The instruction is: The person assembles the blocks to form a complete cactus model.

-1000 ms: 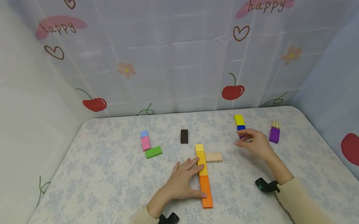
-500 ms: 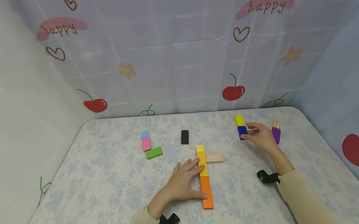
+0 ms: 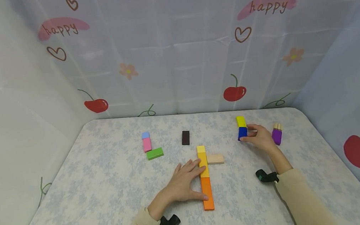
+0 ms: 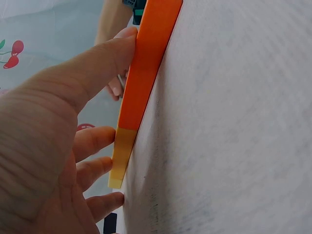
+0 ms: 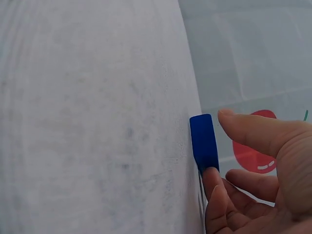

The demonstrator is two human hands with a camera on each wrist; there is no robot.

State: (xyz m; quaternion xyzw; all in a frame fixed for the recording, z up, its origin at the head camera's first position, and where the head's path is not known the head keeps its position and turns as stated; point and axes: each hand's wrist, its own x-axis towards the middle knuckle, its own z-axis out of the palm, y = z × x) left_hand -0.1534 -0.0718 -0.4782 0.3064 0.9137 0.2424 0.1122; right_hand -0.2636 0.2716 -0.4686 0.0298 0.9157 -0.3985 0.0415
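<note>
In the head view my left hand (image 3: 181, 185) lies with spread fingers along a straight row of blocks. Its thumb touches the orange block (image 3: 208, 204) and its fingertips touch the yellow block (image 3: 204, 171); a small pale yellow block (image 3: 200, 149) tops the row. My right hand (image 3: 261, 139) has its thumb at the near end of a blue block (image 3: 242, 132) and fingers along its right side. Beyond that, a bright yellow block (image 3: 240, 121) adjoins it. The right wrist view shows a fingertip touching the blue block (image 5: 204, 141), the thumb slightly apart from it.
A plain wooden block (image 3: 215, 159) abuts the row's right side. Farther back lies a dark brown block (image 3: 185, 137). Pink (image 3: 147, 144), light blue (image 3: 145, 134) and green (image 3: 155, 153) blocks group at left. A purple piece (image 3: 277, 136) with pale tips stands right.
My right hand first draws right, uncovering the blue block, then comes back slightly left against it. The blue block's near end has swung left. My left hand stays on the row.
</note>
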